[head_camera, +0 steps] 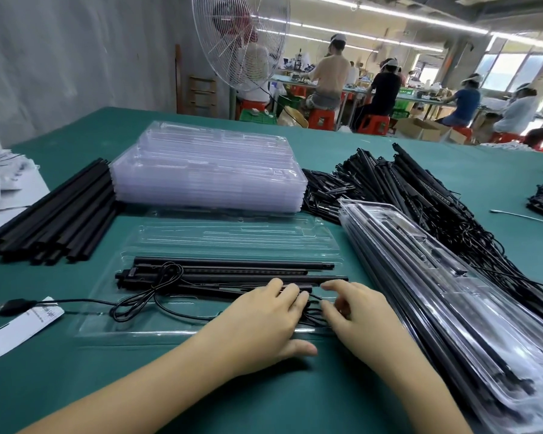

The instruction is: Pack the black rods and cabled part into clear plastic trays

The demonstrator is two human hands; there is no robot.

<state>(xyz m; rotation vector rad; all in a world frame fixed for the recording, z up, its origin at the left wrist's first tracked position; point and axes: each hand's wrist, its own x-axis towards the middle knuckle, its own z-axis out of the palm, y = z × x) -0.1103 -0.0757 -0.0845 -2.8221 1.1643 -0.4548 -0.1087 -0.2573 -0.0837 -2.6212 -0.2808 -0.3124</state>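
Several black rods (232,265) lay side by side in near half of open clear tray (170,332), mid green table (138,386). Cable (145,296) looped loose over them; plug (11,306) trailed off tray's left edge. Left hand (264,321) flat, fingers straight, pressing rods and cable strands. Right hand (355,311) beside it, fingers curled at cable bundle; real pinch or not, could not tell. Advice: coil slack small, draw plug in, keep strands off rim. Empty tray stack (207,170) behind; packed trays (436,292) right.
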